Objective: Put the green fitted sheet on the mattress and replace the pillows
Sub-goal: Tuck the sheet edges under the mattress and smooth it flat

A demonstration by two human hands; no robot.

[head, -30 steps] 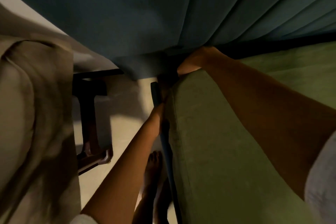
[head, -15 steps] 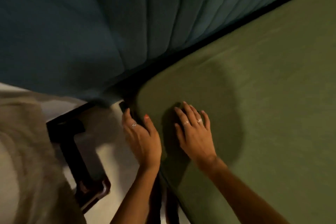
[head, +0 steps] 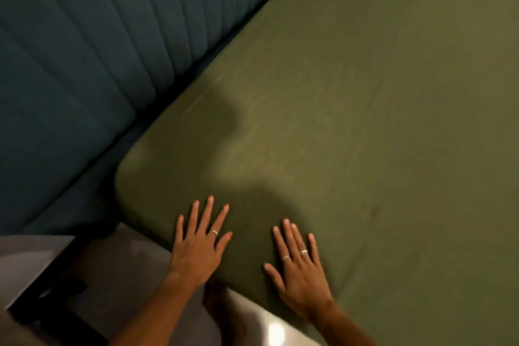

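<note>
Corner of mattress (head: 146,177) beside blue channelled headboard (head: 84,50), already covered by green fitted sheet (head: 351,121). Left hand (head: 196,250) and right hand (head: 300,272) laid flat near the side edge, fingers straight and spread, grasping nothing; probably pressing cloth smooth after seating the corner. Faint creases toward the right, hard to judge in dim light. No pillows in view; replacement not yet done. Dark furniture (head: 50,303) on floor at lower left.

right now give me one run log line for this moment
left hand flat on green fitted sheet | right hand flat on sheet | corner covered | pillows unseen
</note>
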